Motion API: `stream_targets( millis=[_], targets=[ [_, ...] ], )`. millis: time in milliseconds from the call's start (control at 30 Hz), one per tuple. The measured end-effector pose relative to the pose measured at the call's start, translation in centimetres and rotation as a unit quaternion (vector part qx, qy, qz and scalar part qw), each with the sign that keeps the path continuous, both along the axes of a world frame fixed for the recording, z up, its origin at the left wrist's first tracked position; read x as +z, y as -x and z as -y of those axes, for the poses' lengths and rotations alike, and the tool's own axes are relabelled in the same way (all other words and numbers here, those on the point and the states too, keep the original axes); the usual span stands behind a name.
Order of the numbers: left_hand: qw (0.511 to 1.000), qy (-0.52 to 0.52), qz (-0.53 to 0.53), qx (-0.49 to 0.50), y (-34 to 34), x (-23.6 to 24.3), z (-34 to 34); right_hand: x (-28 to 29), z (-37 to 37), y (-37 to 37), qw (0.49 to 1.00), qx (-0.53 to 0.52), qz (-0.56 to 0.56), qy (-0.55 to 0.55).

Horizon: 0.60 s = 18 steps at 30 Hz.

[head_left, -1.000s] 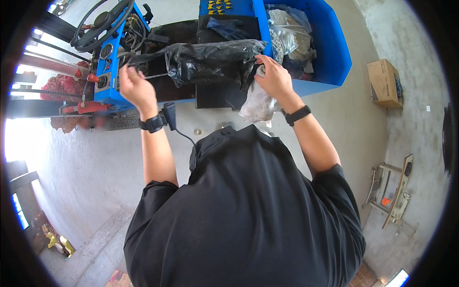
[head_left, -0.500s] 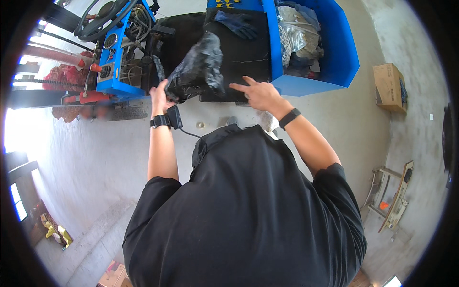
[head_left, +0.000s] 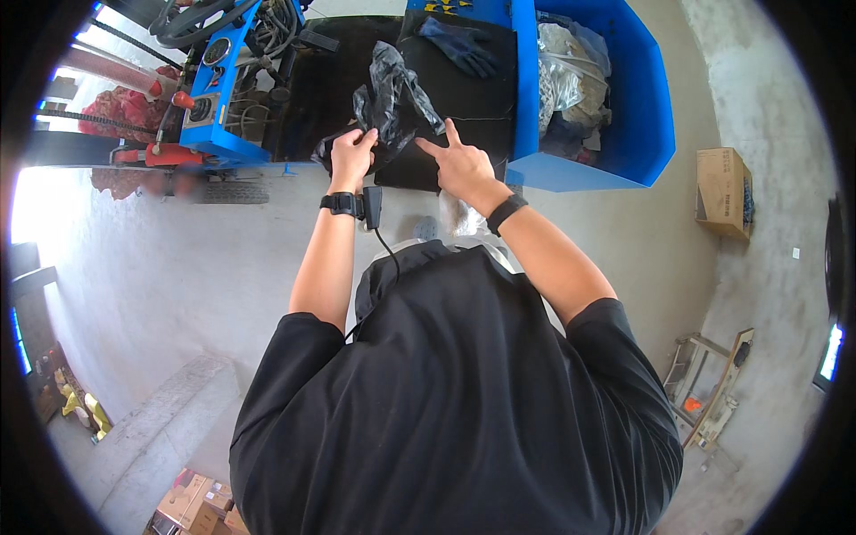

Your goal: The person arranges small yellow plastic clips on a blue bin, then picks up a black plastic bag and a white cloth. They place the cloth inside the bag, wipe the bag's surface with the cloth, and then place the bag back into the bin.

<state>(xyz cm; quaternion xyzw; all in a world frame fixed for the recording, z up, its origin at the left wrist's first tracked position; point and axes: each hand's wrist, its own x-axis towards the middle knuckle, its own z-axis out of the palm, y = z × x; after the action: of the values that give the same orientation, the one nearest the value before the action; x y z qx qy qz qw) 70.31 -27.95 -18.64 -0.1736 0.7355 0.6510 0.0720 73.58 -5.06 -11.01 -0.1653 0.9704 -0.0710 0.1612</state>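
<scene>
A crumpled black plastic bag is gripped by my left hand, whose fingers are closed on its near left part. The bag stands up loosely over a black-topped work surface. To its right, my right hand has its forefinger and thumb stretched apart. The forefinger's tip is beside a strip of the bag; whether it touches cannot be told. Beyond my right hand, a dark blue work glove lies flat on the black surface.
Left of the surface is a blue machine frame with gauges, hoses and a red-knobbed lever. On the right stands a blue bin holding clear plastic scraps. A cardboard box sits by the right wall.
My left hand has moved right with the black bag, which has changed shape and narrowed. The right hand has shifted slightly left, fingers still spread.
</scene>
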Motion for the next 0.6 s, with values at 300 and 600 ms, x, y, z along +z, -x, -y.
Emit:
stream_targets(
  millis=[300,600],
  targets=[
    [0.989,-0.018,-0.047,-0.14,1.9,5.2,0.3,1.0,-2.6,0.1,0.993,-0.102,-0.007,0.066],
    [0.938,0.245,-0.218,-0.111,3.1,2.2,0.7,-0.7,-7.9,-2.6,0.979,-0.111,-0.126,0.118]
  ],
)
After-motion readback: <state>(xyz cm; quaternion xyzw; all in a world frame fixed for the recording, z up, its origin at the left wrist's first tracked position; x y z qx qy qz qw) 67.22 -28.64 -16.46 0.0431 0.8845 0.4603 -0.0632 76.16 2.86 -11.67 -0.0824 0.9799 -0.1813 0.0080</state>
